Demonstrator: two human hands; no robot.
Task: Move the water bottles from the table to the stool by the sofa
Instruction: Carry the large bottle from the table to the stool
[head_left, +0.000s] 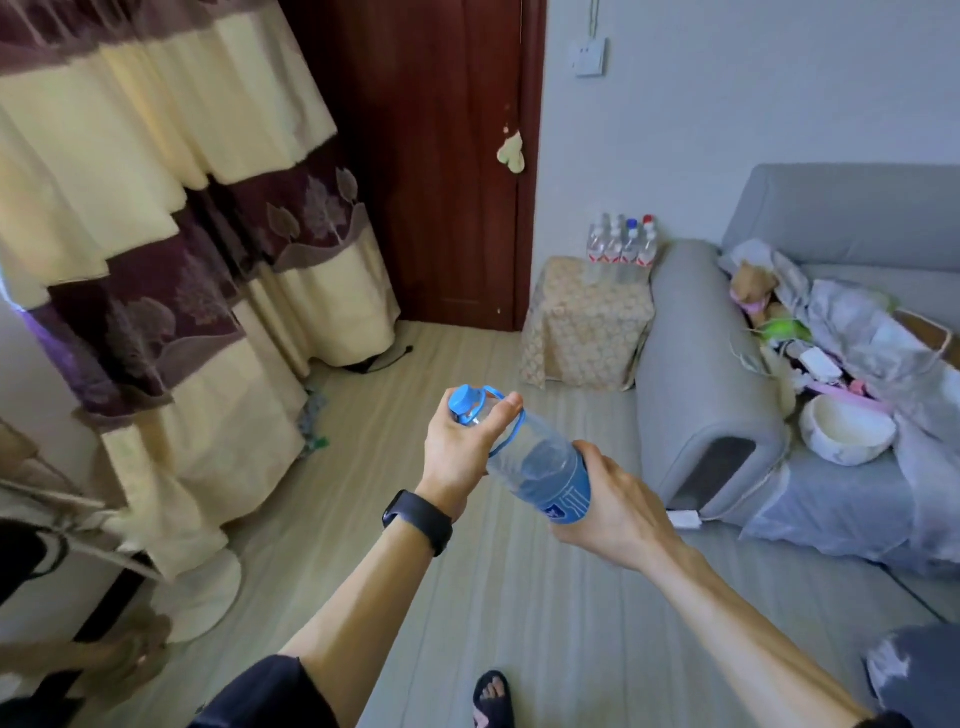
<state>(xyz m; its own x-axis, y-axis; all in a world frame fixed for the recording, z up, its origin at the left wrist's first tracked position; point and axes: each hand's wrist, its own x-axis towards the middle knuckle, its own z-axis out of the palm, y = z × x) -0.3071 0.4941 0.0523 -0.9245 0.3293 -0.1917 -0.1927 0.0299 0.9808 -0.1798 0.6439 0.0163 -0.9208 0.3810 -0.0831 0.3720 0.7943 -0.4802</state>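
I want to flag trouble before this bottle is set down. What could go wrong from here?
1. The clear plastic bottle with the blue cap lies tilted between the left hand at its neck and the right hand at its labelled end; a slack grip might drop it.
2. The small clear bottles crowd the far corner of the cloth-covered stool beside the grey sofa armrest; setting another down against them might topple some.

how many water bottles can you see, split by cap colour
blue cap: 2 (held bottle, blue-capped bottle on the stool)
red cap: 1 (red-capped bottle)
pale cap: 2 (pale-capped bottles)
total: 5; the group on the stool is small and blurred, so more may hide there
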